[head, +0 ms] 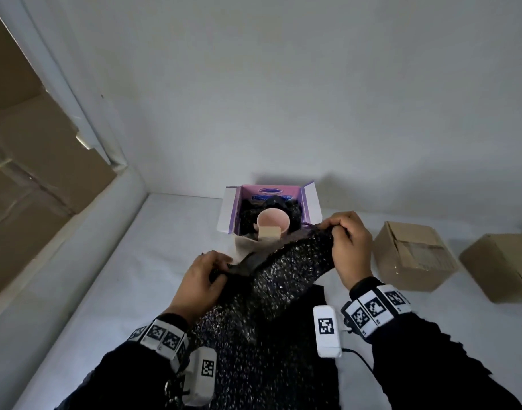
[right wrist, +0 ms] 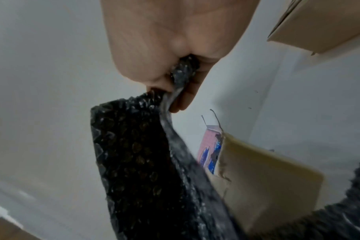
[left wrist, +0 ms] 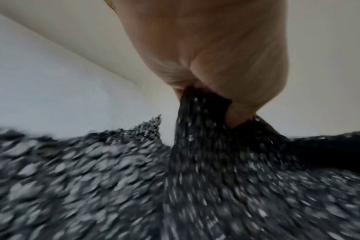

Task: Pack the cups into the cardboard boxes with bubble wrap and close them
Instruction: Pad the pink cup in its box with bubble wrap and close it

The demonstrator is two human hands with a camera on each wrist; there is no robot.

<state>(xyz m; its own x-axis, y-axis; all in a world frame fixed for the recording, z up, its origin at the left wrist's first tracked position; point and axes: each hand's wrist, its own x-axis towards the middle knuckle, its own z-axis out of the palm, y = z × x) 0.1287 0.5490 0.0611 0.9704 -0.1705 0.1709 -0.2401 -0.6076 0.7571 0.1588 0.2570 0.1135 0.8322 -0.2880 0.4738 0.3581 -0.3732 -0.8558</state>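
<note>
Cup (head: 272, 221) x1 in open box (head: 310, 202), 2 closed boxes (head: 413, 255), both hands (head: 199, 281) gripping wrap (head: 283, 270)

A plain white wall (head: 283, 84) is filling the far side of the scene, lying in dim, greyish light. A white table (head: 129, 276) is running from the near edge up to that wall, with soft shadows falling on it at the far right. On the left, a white window frame (head: 76, 113) is slanting down toward the table's far left corner, and brown panels (head: 32, 137) are showing behind it.
</note>
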